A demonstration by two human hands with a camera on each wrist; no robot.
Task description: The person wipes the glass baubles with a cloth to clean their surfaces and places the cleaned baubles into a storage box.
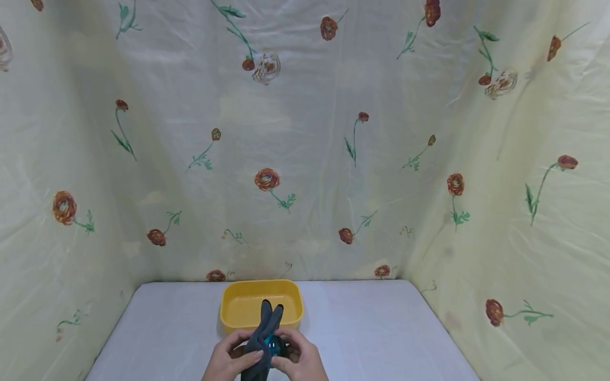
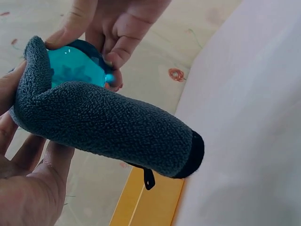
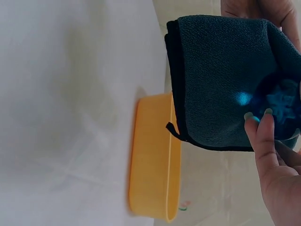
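Observation:
My left hand (image 1: 231,357) grips a folded dark grey cleaning cloth (image 1: 259,338), thumb on the near face. The cloth has a plush surface, black edging and a small black hanging loop, which shows in both wrist views. Against its right side, my right hand (image 1: 302,355) holds a round, translucent blue object (image 2: 75,68) between thumb and fingers. It is shiny, with a star-like shape showing through it and a small knob at one end. In the left wrist view a fold of cloth wraps partly around it; its exact kind I cannot tell.
A yellow rectangular tub (image 1: 229,315) with rounded corners stands on the white table (image 1: 371,328), just beyond my hands. The cloth's upper corners overlap it in the head view. Flower-printed curtain (image 1: 310,211) encloses the table at the back and both sides.

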